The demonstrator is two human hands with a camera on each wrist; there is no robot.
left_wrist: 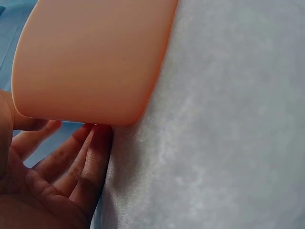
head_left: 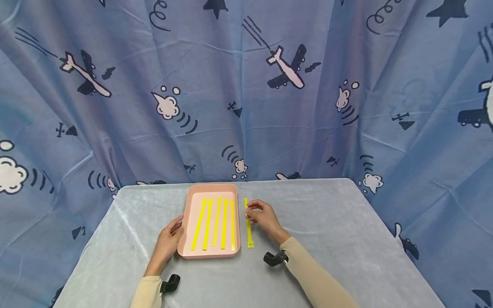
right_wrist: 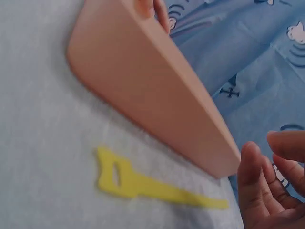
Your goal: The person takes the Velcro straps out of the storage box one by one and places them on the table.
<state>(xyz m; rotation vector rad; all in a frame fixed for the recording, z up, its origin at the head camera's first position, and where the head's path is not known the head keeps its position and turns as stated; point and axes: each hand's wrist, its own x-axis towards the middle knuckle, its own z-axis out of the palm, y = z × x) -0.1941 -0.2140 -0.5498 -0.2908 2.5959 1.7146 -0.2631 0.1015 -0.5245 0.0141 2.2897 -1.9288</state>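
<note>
1. Strap [head_left: 248, 229], yellow, lies on the table [head_left: 346, 256] just right of the pink tray [head_left: 208, 256]; its long axis runs away from the person, slotted end near, narrow end far.
2. Right hand [head_left: 265, 218] is over it, thumb and fingers parted.
3. Left hand [head_left: 166, 242] touches the tray's left side, fingers fairly straight.
4. Five more straps [head_left: 225, 224] lie lengthwise inside, side by side.

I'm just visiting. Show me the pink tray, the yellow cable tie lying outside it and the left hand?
Pink tray [head_left: 194, 214]: head view, bare floor.
Yellow cable tie [right_wrist: 158, 189]: right wrist view, narrow strip.
Left hand [head_left: 165, 244]: head view, back of hand.
</note>
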